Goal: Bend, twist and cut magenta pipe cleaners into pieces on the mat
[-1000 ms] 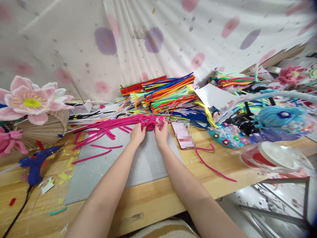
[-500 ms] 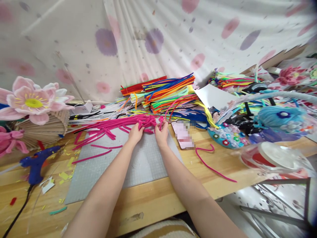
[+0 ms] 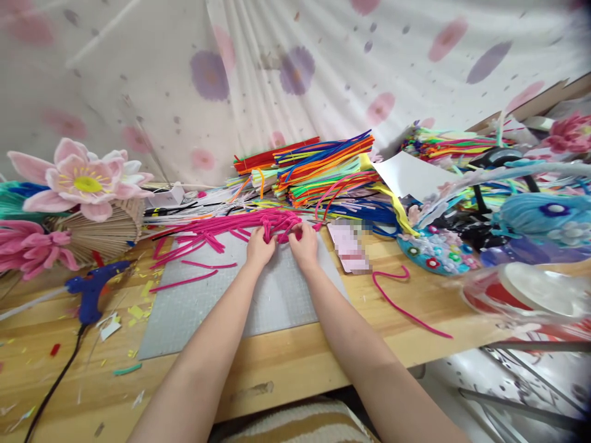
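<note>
Both hands are at a bundle of magenta pipe cleaners (image 3: 217, 223) on the grey cutting mat (image 3: 286, 295). My left hand (image 3: 261, 248) is closed, pinching a bent magenta pipe cleaner piece (image 3: 267, 230) that rises above its fingertips. Just to its right, my right hand (image 3: 305, 247) curls its fingers onto magenta pipe cleaner loops at the bundle's right end; the exact grip is partly hidden. A small magenta piece (image 3: 316, 226) shows beyond the right hand. Loose magenta lengths (image 3: 184, 281) lie on the mat's left half.
A phone (image 3: 348, 246) lies right of the mat, near a curved magenta pipe cleaner (image 3: 401, 306). At left are a blue glue gun (image 3: 92, 292) and a pink pipe-cleaner flower (image 3: 87, 181). Coloured bundles (image 3: 323, 169) stand behind. A red-and-white container (image 3: 521, 292) is at right.
My right hand has moved from its raised magenta piece to loops closer to my left hand. A magenta piece now shows beyond it. The view has shifted slightly.
</note>
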### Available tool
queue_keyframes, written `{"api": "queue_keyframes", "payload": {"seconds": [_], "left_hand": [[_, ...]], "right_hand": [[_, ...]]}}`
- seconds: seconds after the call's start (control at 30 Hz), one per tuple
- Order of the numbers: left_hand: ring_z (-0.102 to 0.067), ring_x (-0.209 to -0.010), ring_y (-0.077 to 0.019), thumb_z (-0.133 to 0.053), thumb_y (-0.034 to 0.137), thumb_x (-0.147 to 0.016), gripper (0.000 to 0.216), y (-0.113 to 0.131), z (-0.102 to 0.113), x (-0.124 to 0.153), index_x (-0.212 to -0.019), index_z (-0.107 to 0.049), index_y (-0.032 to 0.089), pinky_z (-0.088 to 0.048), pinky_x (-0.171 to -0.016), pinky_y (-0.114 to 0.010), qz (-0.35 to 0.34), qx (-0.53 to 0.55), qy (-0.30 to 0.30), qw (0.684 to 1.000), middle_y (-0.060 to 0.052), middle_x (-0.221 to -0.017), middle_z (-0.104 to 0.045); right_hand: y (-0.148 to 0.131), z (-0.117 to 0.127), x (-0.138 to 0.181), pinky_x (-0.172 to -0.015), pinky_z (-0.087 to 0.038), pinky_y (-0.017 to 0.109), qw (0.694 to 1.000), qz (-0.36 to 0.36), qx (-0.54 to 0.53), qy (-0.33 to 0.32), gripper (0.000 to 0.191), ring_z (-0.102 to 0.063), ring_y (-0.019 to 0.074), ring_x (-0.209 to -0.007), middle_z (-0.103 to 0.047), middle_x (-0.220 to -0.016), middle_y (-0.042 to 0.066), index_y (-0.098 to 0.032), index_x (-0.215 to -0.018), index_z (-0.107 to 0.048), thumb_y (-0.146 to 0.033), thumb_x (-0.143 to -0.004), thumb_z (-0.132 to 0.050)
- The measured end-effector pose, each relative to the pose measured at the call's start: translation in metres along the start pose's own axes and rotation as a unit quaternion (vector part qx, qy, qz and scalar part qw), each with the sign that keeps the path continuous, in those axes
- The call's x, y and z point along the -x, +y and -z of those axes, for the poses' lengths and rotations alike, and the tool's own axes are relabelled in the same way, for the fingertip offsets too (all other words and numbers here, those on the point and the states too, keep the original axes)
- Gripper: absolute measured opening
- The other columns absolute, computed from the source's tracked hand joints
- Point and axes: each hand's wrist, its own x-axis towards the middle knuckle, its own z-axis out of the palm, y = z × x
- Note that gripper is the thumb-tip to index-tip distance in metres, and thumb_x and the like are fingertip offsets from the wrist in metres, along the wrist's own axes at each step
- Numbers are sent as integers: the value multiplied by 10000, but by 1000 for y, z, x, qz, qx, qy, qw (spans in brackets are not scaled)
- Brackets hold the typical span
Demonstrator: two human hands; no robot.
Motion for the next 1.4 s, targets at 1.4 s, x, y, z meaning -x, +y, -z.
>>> {"api": "queue_keyframes", "payload": {"seconds": [1.4], "left_hand": [[-544, -764, -137, -416, 9, -622, 284, -146, 128, 71, -833, -520, 168, -437, -788, -300, 110, 143, 434, 883, -38, -848, -571]], "right_hand": [[-81, -108, -38, -843, -403, 338, 828, 293, 373, -300, 314, -517, 257, -1049, -600, -1091, 163, -111, -1086, -593, -177, -828, -427]]}}
